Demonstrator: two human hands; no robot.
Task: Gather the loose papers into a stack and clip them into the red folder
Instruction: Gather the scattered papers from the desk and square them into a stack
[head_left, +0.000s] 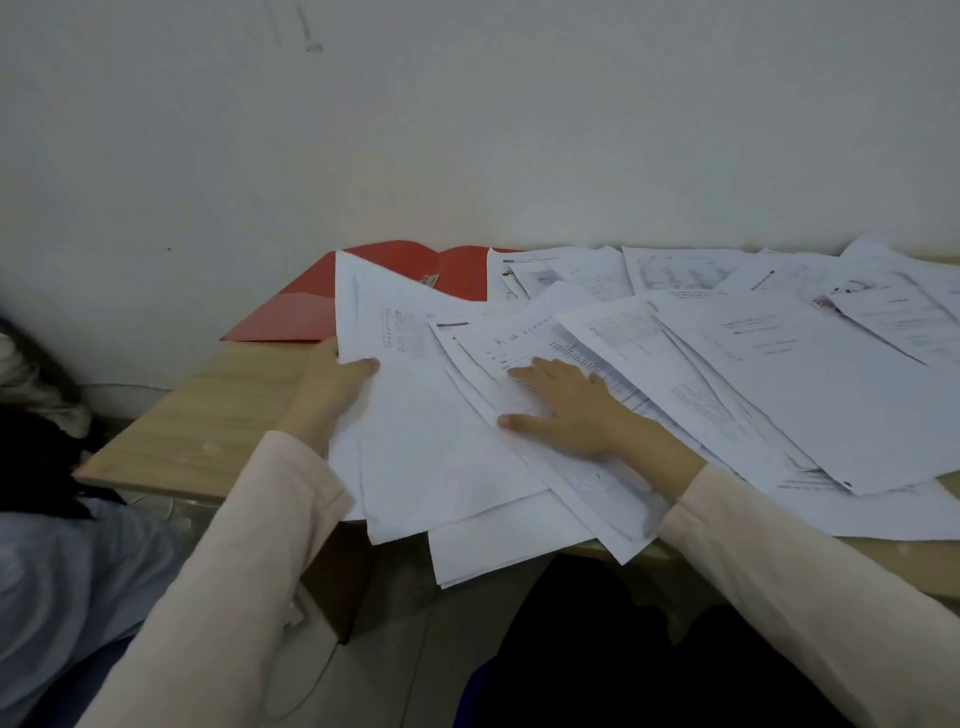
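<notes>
Several loose white printed papers (779, 374) lie scattered and overlapping across the wooden table (218, 410). The red folder (296, 312) lies open at the back left by the wall, partly under the sheets. My left hand (332, 389) grips the left edge of a sheet (415, 426), thumb on top and fingers hidden underneath. My right hand (566, 405) lies flat, fingers straight, pressing on a printed sheet in the middle of the pile. Some sheets overhang the table's front edge.
A white wall (467, 130) runs right behind the table. At the left there is dark clothing and a blue-grey fabric (62, 561). A brown cardboard box (337, 587) sits on the floor under the table's front edge.
</notes>
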